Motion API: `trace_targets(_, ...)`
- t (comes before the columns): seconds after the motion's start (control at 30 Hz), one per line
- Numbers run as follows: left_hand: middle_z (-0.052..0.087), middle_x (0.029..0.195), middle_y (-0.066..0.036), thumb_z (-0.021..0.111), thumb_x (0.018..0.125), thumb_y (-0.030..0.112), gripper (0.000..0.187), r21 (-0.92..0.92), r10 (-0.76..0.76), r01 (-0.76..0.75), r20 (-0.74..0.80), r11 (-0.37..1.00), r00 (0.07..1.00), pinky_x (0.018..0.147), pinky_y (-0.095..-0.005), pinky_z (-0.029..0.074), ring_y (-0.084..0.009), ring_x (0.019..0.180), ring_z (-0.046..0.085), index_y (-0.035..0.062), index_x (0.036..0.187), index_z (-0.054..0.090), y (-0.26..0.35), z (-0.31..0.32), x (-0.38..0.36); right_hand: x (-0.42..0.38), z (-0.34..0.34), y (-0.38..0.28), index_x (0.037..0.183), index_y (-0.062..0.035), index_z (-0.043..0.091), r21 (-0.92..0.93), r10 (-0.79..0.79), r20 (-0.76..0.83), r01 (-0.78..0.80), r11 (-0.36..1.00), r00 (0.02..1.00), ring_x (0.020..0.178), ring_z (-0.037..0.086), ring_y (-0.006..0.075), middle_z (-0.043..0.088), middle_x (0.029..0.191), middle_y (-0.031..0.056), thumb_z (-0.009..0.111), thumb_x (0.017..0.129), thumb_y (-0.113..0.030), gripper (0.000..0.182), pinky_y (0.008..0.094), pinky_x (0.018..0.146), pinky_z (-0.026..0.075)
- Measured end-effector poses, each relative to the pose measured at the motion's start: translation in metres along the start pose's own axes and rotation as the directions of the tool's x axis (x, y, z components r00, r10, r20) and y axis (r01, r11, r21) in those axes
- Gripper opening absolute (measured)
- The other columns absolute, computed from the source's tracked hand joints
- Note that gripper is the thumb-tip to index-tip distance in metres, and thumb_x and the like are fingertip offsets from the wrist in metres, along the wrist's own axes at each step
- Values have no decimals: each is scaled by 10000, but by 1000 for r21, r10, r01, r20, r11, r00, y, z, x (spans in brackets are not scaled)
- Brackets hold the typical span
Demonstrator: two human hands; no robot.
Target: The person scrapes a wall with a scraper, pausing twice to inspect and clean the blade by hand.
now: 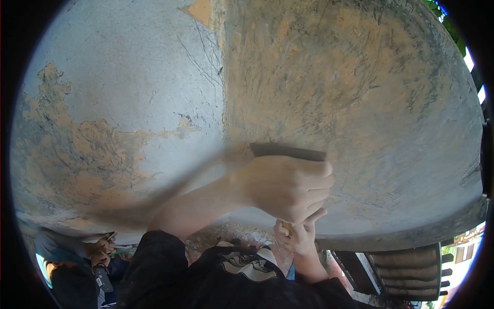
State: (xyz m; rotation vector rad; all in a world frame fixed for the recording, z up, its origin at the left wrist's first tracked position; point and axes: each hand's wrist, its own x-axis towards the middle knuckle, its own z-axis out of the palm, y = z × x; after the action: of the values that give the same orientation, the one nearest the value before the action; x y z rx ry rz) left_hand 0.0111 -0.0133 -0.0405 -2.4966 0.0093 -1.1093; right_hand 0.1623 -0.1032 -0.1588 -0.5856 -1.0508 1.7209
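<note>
My left hand (290,188) is closed in a fist before the wall, its arm reaching in from the lower left. A wide, dark, flat scraper blade (288,151) sticks out above the knuckles, close to the wall surface; the fist hides how it is held. Just below, my right hand (298,236) has its lower fingers curled round a yellowish handle-like piece (288,227), with one finger stretched up towards the left fist. Whether this piece joins the blade is hidden. The curved wall (319,87) shows scratched tan and grey patches on the right.
Pale paint (118,82) with peeled edges and cracks covers the wall's left part. At lower left, another person's hands (101,251) hold a small object I cannot make out. Rubble (211,237) lies at the wall's foot. A tiled roof (406,273) shows at lower right.
</note>
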Motion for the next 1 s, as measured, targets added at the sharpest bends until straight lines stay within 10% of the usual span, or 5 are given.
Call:
trace_targets(0.43,494,583,35,625,707,131,229,69,133,-154,249,986,959,727,-247,400,-140,628,461,119,516,499,6,15,-27,8,16,61,933,-19,445,222,-65,97,42,974,993,338,291,99,378,569,37,425,985,-385,370,242,295,220)
trace_targets(0.63,498,588,44,628,668,128,201,-6,55,-54,19,998,998,709,-249,397,-136,639,470,122,516,497,13,15,-27,2,21,57,969,-21,453,161,-113,74,100,982,991,341,299,91,381,573,34,419,988,-378,359,239,303,231)
trace_targets(1.0,512,608,39,632,672,124,156,91,54,-61,79,994,995,754,-260,420,-137,657,492,123,546,540,25,40,-37,-2,-21,62,882,-11,455,12,-58,54,57,998,997,350,335,90,374,549,21,431,986,-364,368,228,318,256)
